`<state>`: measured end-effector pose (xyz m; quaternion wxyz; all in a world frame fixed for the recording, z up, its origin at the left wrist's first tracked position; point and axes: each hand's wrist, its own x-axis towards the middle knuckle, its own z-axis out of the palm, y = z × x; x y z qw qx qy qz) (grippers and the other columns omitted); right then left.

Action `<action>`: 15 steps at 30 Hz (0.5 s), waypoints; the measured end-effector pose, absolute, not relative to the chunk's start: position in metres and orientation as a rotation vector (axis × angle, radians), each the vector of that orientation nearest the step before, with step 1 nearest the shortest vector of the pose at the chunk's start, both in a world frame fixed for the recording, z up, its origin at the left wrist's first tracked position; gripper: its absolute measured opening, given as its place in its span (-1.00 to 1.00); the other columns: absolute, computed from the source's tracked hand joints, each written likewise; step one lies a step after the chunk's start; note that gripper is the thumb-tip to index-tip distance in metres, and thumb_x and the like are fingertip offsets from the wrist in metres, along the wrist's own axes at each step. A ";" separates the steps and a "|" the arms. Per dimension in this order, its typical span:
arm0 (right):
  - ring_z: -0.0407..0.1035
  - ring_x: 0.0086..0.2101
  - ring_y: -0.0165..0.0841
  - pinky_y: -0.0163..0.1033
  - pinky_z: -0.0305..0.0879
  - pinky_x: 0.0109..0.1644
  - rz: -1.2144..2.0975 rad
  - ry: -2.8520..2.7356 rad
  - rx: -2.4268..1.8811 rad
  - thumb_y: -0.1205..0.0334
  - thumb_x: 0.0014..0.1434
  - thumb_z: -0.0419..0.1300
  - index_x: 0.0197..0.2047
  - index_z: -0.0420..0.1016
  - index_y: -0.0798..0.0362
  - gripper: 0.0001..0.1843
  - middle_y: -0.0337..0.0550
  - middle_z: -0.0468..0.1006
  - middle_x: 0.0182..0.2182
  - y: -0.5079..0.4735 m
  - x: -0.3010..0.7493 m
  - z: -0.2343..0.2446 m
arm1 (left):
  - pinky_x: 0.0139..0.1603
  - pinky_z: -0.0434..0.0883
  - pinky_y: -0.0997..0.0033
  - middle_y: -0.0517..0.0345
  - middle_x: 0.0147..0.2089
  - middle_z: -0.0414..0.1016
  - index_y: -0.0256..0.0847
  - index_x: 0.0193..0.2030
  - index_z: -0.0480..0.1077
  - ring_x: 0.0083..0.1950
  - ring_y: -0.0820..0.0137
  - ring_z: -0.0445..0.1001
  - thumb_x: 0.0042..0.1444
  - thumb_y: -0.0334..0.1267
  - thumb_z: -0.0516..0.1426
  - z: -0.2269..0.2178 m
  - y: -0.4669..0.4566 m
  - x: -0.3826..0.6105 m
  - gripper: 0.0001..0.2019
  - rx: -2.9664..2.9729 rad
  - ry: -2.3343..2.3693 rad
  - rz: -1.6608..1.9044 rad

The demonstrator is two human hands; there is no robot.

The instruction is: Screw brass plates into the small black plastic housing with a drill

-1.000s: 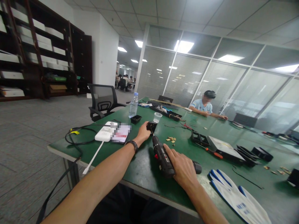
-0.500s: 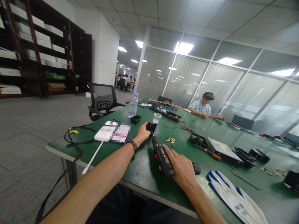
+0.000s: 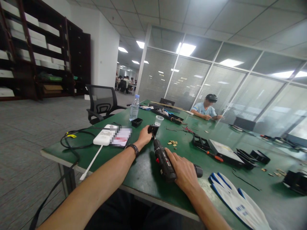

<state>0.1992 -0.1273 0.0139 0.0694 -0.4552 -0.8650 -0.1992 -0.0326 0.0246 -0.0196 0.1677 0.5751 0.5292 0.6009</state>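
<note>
My right hand is wrapped round the grip of a black cordless drill, which lies tilted on its side in the air, its bit pointing away from me. In my left hand is a small black part, held near the table; its exact kind I cannot make out. The drill's bit reaches this part, and whether it touches is too small to tell. Just beyond stands a clear plastic cup. Small brass-coloured pieces lie in a loose pile to the right.
On the green table are a water bottle, a white power bank, a phone, a screwdriver, black frames and white-blue gloves. A person sits across the table.
The whole view has shifted slightly, so things appear a little further left. Both hands keep their hold on the drill and the black part. The person opposite has moved their hands closer together.
</note>
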 end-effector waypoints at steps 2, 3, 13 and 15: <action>0.41 -0.15 -0.22 -0.22 0.17 -0.12 -0.585 -2.609 -1.377 0.23 0.20 0.11 0.45 -0.09 -0.04 -0.20 -0.02 0.48 -0.04 -0.128 0.198 0.015 | 0.06 0.38 0.33 -0.06 -0.03 0.57 -0.29 -0.03 0.45 -0.02 0.24 0.53 -0.01 -0.57 0.15 -0.020 0.025 -0.033 -0.63 1.633 1.500 1.708; 0.42 -0.14 -0.22 -0.22 0.17 -0.12 -0.581 -2.609 -1.379 0.22 0.20 0.12 0.45 -0.09 -0.04 -0.20 -0.01 0.48 -0.04 -0.129 0.198 0.016 | 0.05 0.39 0.34 -0.06 -0.03 0.58 -0.28 -0.03 0.45 -0.02 0.24 0.53 -0.01 -0.57 0.15 -0.020 0.025 -0.033 -0.63 1.632 1.496 1.706; 0.42 -0.14 -0.22 -0.22 0.18 -0.12 -0.572 -2.602 -1.384 0.22 0.21 0.11 0.45 -0.08 -0.05 -0.21 -0.02 0.49 -0.05 -0.129 0.198 0.016 | 0.04 0.40 0.34 -0.06 -0.03 0.58 -0.28 -0.02 0.45 -0.02 0.24 0.54 -0.03 -0.57 0.16 -0.019 0.024 -0.033 -0.61 1.611 1.482 1.713; 0.42 -0.13 -0.22 -0.22 0.18 -0.12 -0.568 -2.603 -1.394 0.22 0.20 0.11 0.45 -0.09 -0.05 -0.20 -0.01 0.49 -0.04 -0.129 0.197 0.016 | 0.03 0.40 0.35 -0.05 -0.05 0.58 -0.29 -0.03 0.45 -0.03 0.24 0.54 -0.04 -0.57 0.16 -0.018 0.024 -0.033 -0.62 1.612 1.477 1.715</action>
